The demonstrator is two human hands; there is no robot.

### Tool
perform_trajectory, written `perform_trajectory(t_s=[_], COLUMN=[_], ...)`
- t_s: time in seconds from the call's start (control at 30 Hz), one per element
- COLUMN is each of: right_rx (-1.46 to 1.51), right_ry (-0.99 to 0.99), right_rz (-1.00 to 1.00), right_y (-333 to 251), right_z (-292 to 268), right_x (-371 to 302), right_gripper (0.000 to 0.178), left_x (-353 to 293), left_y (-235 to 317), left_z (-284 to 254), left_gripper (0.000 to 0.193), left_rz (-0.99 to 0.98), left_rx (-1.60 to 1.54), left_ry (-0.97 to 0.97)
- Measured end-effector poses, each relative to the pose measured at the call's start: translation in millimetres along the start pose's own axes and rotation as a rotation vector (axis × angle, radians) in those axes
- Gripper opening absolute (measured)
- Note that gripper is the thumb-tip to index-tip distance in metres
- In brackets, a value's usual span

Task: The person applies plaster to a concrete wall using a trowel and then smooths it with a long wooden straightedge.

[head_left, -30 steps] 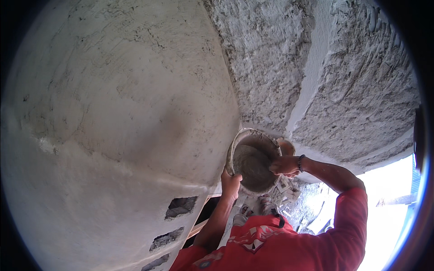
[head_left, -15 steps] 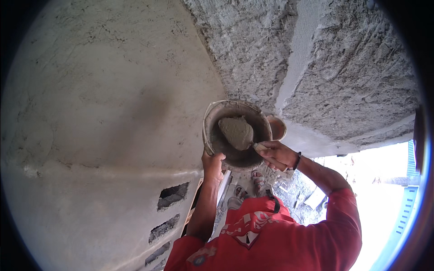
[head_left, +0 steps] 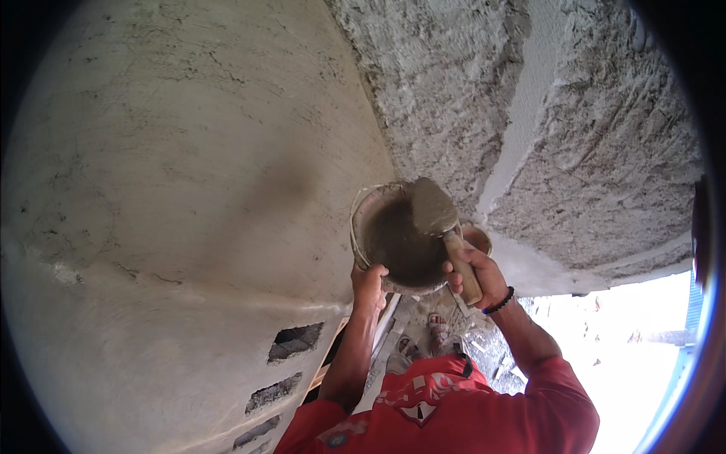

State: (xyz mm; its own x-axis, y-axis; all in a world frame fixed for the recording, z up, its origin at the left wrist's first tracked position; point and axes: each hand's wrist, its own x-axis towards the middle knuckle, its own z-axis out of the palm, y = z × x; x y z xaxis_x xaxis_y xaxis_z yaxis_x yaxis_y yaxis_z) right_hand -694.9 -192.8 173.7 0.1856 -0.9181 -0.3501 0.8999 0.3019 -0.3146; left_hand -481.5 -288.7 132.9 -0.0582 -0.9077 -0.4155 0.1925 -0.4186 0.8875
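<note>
My left hand [head_left: 369, 287] is closed on the near left rim of a round bucket [head_left: 361, 240], thumb over the edge. Wet grey mortar [head_left: 404, 246] lies inside it. In my right hand [head_left: 482, 278] is a trowel [head_left: 463, 265], gripped by its wooden handle. Its blade, coated with mortar, is over the bucket's far right rim. Whether the blade touches the rim I cannot tell.
A smooth plastered wall [head_left: 174, 151] fills the left side, with several rectangular openings [head_left: 293, 342] low down. Rough grey wall [head_left: 446, 83] with a pale strip rises ahead. A second, reddish container [head_left: 476, 238] stands behind the trowel. My feet [head_left: 437, 327] are below, among debris.
The mortar-loaded trowel has lifted from inside the bucket to its far right rim, and its handle has turned more upright. The bucket sits slightly lower and farther right in view.
</note>
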Motion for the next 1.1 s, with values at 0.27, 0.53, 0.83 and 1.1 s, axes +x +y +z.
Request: perform_trajectory(t_s=[0.27, 0.53, 0.83, 1.1], right_rx=[0.013, -0.140, -1.812, -2.086], right_ry=[0.111, 0.373, 0.188, -0.360], right_rz=[-0.769, -1.405, -1.131, -0.507], right_y=[-57, -101, -57, -70], right_z=[27, 67, -81, -62], right_x=[53, 137, 194, 59], right_gripper=[0.032, 0.049, 0.058, 0.037], left_x=[11, -14, -20, -6], left_y=[-17, -27, -55, -44], left_z=[-31, -82, -107, -78], left_gripper=[0.057, 0.054, 0.047, 0.053], left_rz=[-0.052, -0.190, -0.046, -0.012], left_rx=[0.004, 0.085, -0.005, 0.006], left_ry=[0.116, 0.264, 0.311, 0.198])
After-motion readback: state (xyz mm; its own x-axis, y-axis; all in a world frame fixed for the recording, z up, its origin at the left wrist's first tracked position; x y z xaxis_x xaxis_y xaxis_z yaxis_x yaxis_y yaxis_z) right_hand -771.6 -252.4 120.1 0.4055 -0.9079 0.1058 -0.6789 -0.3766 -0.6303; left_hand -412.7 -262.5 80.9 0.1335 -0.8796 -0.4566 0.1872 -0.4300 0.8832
